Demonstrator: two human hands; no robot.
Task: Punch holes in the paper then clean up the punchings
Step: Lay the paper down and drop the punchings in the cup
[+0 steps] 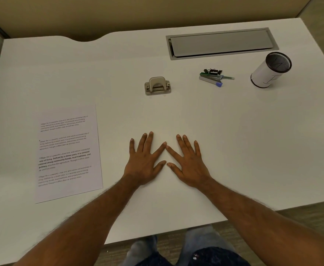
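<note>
White desk (234,131); left hand (143,166), right hand (190,167) flat, grip wide, empty; paper (69,152) text blurred.

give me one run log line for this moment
phase: not started | left hand: flat on desk, empty | right hand: same | printed sheet: left, unpunched | hole punch: untouched

Bare bench (176,114) lies open between the flat hands and the hole punch (157,86) beyond them. The paper (69,152) covers the near left. Far right, a clutter of clips and staples (213,77) and a cup (270,70) stand apart.
</note>
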